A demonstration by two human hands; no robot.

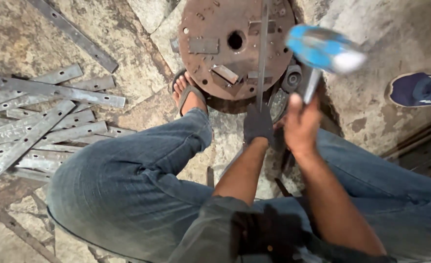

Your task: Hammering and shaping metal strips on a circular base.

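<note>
Right grip [300, 122] raises blue hammer [325, 51]; gloved left hand [258, 124] steadies metal strip [262, 53].

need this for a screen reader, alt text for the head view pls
Seen from above, a seated person's gloved left hand holds a metal strip upright on a rusty round steel plate, while the bare right hand swings a blurred blue hammer. Punched metal strips lie piled on the stone floor.

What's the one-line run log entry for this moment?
left hand: gloved, holds metal strip on rusty round plate | right hand: hammer raised, blurred | strip pile on floor
</note>
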